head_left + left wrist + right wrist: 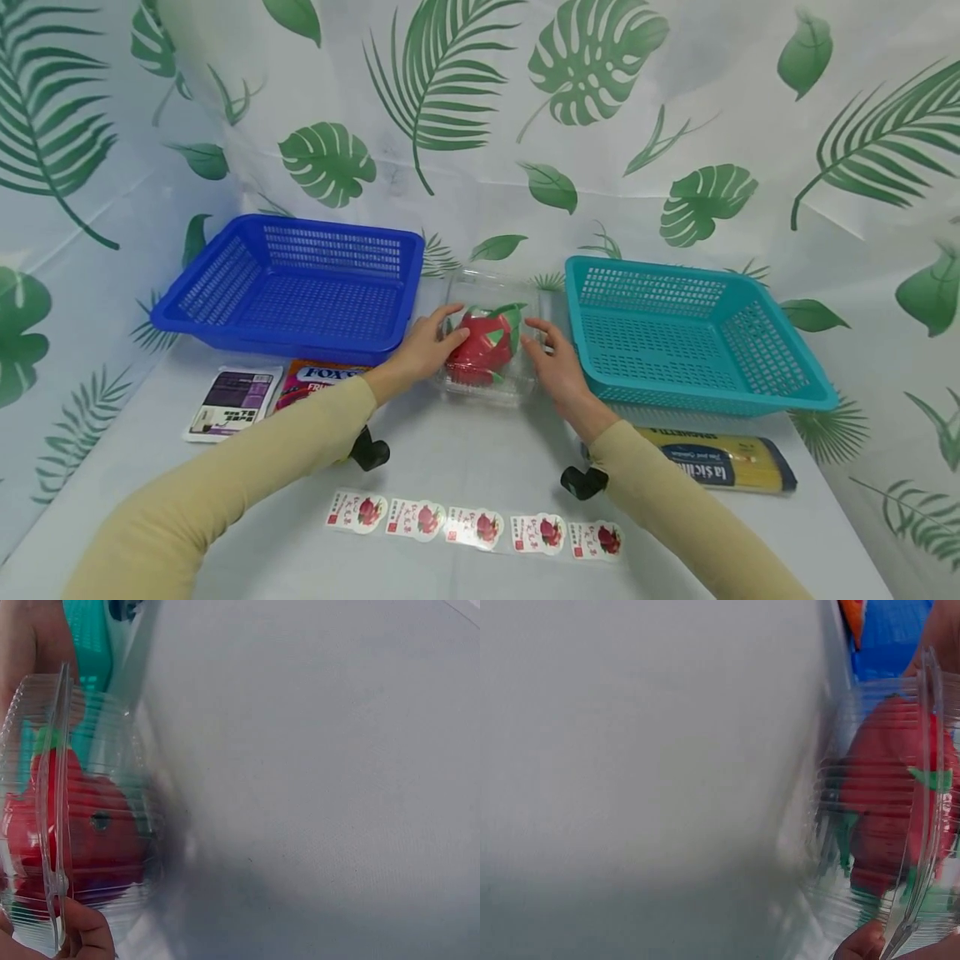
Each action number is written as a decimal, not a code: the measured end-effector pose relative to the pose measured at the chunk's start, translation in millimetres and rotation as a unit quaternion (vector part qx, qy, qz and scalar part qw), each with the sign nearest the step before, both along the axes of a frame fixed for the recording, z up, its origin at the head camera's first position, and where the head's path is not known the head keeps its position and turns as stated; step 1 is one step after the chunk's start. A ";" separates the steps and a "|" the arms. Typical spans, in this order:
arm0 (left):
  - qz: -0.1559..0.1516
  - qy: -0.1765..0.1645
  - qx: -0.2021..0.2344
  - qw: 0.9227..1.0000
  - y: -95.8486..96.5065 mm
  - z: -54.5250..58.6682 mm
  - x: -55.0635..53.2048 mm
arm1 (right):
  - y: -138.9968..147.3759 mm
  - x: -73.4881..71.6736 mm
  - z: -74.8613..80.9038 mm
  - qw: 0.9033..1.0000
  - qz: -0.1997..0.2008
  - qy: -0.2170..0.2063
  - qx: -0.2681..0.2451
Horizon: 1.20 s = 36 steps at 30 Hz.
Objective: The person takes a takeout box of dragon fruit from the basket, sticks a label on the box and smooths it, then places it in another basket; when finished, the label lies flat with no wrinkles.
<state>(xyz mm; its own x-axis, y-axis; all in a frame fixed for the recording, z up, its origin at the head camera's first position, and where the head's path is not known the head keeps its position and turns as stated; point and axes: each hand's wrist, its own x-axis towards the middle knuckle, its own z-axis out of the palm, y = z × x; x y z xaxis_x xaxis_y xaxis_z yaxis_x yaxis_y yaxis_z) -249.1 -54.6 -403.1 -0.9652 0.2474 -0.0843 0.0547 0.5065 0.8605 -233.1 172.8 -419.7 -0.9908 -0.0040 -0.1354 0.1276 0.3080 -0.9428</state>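
Observation:
A clear plastic clamshell box [491, 392] with a red, green-tipped dragon fruit [483, 342] inside sits on the white table between two baskets. In both wrist views its ribbed lid lies over the base, the two rims close together. My left hand [426, 346] pinches the box's left side at the rim, thumb on top; the left wrist view shows curled fingers [86, 930] below the rim. On the opposite side my right hand [558, 371] grips the rim likewise, with a fingertip [861, 943] under the edge in the right wrist view.
A blue basket [300, 346] stands at the left, a teal basket [705, 398] at the right. A white-purple pouch [234, 404], a FOX'S bag [315, 375] and a spaghetti pack [720, 458] lie before them. Several dragon fruit stickers [474, 529] line the table's front.

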 end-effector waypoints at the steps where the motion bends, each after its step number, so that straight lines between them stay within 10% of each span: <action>1: 0.000 0.002 -0.001 1.000 0.2 -0.1 -0.6 | 0.3 -0.4 -0.3 1.000 0.003 0.001 0.002; 36: 0.015 -0.018 0.020 1.000 2.9 -4.4 -12.8 | -2.4 -12.7 0.3 0.999 -0.016 0.003 0.046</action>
